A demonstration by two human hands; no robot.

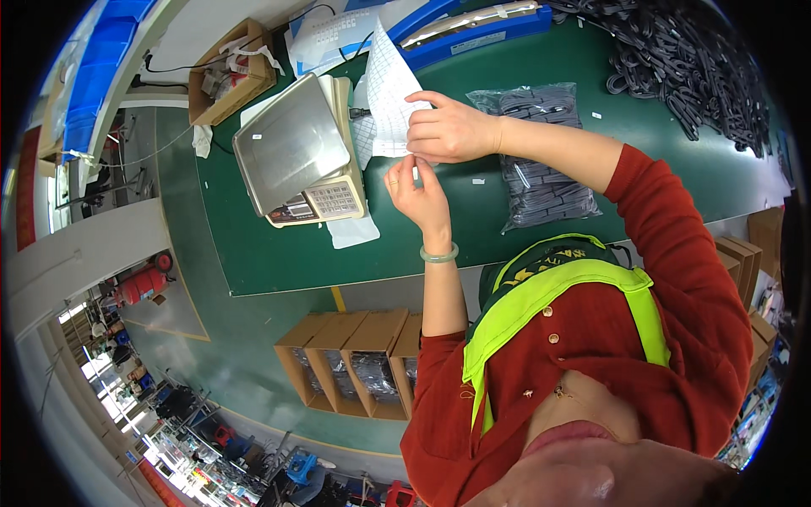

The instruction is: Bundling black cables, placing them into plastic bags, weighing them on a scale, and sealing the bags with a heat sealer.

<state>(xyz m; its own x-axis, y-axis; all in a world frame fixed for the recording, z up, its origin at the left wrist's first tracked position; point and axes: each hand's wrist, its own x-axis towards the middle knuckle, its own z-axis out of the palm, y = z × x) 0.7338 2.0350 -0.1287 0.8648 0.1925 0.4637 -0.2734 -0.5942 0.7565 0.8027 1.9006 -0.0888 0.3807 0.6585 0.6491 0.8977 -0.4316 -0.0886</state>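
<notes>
A white sheet of small labels stands up, bent, over the green table beside the scale. My right hand is closed on its lower right part, fingers across the paper. My left hand, with a bracelet at the wrist, is just below. Its thumb and finger pinch at the sheet's bottom edge, where a small white label shows between them. A clear plastic bag of dark grey cables lies under my right forearm, apart from both hands.
Left of my hands is a scale with a tilted metal pan. A cardboard box stands behind it. At the back lies a blue tool; a heap of dark cables is far right. Open cartons stand below the table.
</notes>
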